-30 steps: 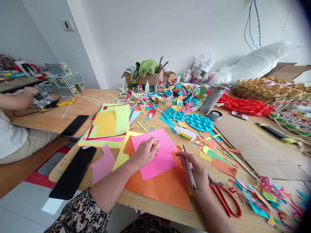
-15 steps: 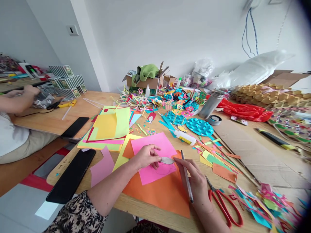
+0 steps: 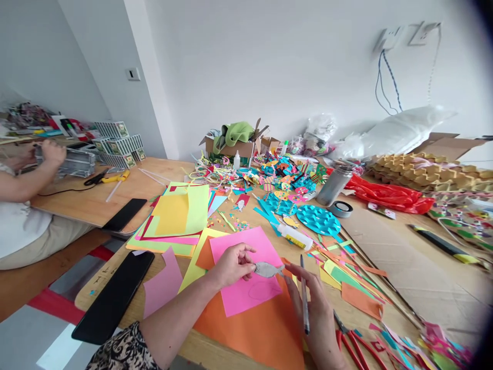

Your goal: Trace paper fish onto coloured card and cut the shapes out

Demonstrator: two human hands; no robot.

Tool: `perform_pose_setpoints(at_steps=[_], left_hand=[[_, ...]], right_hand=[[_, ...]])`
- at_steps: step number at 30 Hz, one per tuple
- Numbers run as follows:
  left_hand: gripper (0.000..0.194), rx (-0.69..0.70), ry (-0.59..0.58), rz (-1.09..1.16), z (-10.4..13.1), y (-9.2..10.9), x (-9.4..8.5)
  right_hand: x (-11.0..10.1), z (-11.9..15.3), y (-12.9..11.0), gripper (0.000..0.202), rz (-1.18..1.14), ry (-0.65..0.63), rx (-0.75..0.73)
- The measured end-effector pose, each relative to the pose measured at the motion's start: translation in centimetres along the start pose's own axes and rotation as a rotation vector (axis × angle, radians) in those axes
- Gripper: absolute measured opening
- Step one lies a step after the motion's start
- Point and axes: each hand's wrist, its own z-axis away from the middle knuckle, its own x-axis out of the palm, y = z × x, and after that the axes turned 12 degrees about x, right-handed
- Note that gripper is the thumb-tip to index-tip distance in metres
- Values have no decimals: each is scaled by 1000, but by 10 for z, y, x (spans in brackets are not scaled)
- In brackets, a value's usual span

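In the head view, the left hand, at the middle of the frame, pinches the front end of a small grey fish cut-out between thumb and fingers. The right hand, lower right of centre, has a narrow grip: a pen lies held among its fingers, and its fingertips are at the fish's tail. The fish cut-out is at the frame's centre, slightly low, above a pink sheet bearing a drawn outline. That sheet lies over an orange sheet at bottom centre.

Red-handled scissors lie at the lower right, near the right wrist. A white glue bottle rests right of centre, beside blue strips. Left of centre is a stack of coloured paper; a black phone lies at the lower left. At the far left edge, another person's hand touches a silvery object.
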Motion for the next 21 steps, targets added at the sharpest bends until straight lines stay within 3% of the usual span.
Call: perform_pose_setpoints(at_steps=[12, 17, 21], left_hand=[[45, -9, -36, 54, -4, -13, -4], [49, -42, -29, 54, -4, -12, -3], [54, -4, -44, -63, -2, 1, -5]], right_hand=[[10, -6, 18, 22, -163, -3, -52], [16, 1, 14, 22, -218, 42, 149], [0, -12, 1, 29, -177, -64, 283]])
